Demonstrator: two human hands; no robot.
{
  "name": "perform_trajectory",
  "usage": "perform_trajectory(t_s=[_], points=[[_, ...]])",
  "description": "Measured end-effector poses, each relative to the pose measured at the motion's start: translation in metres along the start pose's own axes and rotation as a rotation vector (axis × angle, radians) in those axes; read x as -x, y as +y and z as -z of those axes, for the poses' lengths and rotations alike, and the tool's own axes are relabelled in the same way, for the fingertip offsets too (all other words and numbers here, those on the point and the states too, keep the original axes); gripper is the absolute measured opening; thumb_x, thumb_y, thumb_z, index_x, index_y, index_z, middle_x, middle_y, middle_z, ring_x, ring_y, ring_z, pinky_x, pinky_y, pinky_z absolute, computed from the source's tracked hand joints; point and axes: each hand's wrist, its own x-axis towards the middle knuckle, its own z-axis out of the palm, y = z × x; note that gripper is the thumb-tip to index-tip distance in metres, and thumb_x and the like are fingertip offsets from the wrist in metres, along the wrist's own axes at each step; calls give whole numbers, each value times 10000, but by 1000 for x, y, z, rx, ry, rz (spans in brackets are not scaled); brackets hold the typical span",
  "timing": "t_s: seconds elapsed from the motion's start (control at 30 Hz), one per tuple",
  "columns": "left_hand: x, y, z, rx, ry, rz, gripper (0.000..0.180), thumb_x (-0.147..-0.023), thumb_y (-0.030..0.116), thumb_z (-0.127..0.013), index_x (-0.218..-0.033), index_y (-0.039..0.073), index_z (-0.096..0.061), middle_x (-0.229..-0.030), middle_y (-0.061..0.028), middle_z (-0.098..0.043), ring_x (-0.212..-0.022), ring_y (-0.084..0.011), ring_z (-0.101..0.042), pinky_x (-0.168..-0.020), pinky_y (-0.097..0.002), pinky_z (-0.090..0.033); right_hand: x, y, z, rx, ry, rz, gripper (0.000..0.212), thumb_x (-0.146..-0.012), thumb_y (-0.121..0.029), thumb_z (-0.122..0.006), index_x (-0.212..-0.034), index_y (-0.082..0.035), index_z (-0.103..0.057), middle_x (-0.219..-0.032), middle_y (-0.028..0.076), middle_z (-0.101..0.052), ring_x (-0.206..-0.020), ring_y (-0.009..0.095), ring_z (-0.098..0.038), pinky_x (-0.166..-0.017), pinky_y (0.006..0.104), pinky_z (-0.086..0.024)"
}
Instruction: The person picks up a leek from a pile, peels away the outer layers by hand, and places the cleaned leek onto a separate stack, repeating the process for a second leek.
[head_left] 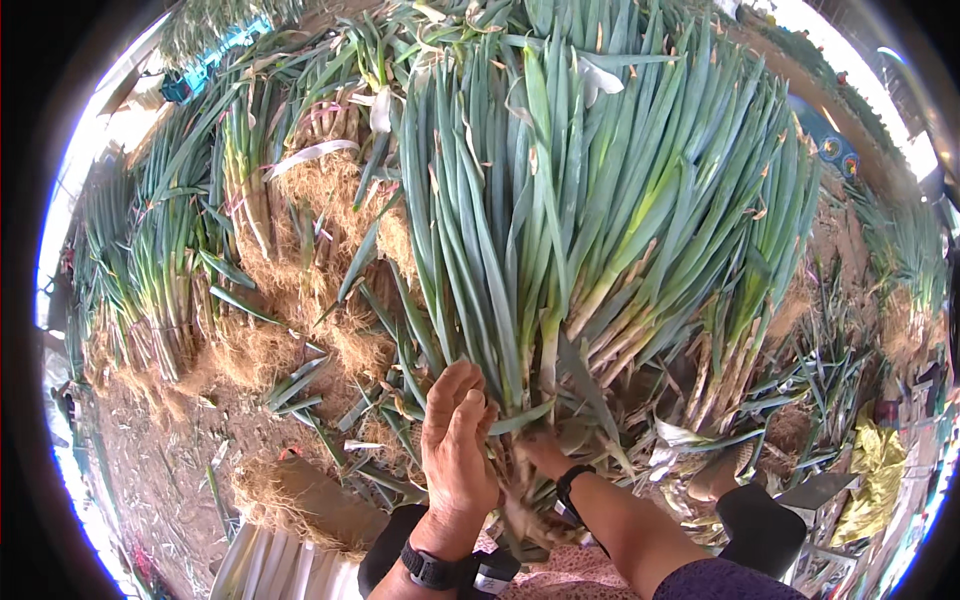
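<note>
A large heap of green onions (600, 200) with long blue-green leaves spreads out before me, its pale stems toward me. My left hand (457, 440) is raised at the near left side of the leaves, fingers stretched out and held together, the palm turned to the right. A dark watch is on that wrist. My right hand (542, 452) is low at the stem bases, closed around several green onions; a leaf and the stems hide most of its fingers. Below it hang pale brown roots (525, 515), close to my lap.
More green onion bundles (165, 310) with shaggy roots lie at the left, one bound with pinkish tape. Loose leaves litter the soil (150, 460). A yellow sheet (872, 480) lies at the right, near a dark trouser leg (760, 530). White ribbed material (260, 570) lies at the lower left.
</note>
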Motion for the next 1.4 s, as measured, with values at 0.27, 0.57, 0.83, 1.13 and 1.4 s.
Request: perform_trajectory(t_s=[0.27,0.57,0.83,1.13,1.4], points=[[-15,-10,31,-653,-209,-711,324,-814,-74,-463,-1119,35,-465,-1204,-112,-458,-1107,-233,-474,-843,-336,-462,111,-50,38,-567,-448,215,401,-878,-335,-501,-1141,-32,-485,-877,56,-547,-760,158,-523,-673,320,-445],[9,-36,-1,-503,-232,-381,452,-731,54,-666,-1148,18,-498,-1157,-171,-503,-1083,-315,-492,-850,-367,-452,248,-67,137,-536,-147,407,324,-927,-353,-453,-940,-31,-480,-644,2,-481,-521,71,-435,-454,233,-370],[50,-12,-30,168,-885,315,484,-771,171,-684,-1182,10,-484,-1050,-76,-591,-964,-202,-557,-851,-352,-439,281,-58,148,-648,-15,759,292,-863,-171,-585,-1104,-18,-521,-876,0,-579,-758,68,-506,-662,236,-440],[30,0,-23,-52,-768,-1,493,-771,266,-704,-1141,-8,-528,-1035,-50,-601,-944,-150,-542,-867,-290,-408,251,-126,166,-698,28,881,207,-851,-44,-563,-1056,-42,-535,-993,-2,-579,-869,76,-526,-751,243,-434],[25,-3,-23,86,-719,29,440,-821,307,-651,-1105,-13,-550,-989,-39,-605,-890,-128,-538,-821,-274,-420,258,-145,172,-720,-33,830,217,-844,-86,-609,-1039,-52,-517,-916,-4,-550,-840,73,-512,-752,249,-433]])
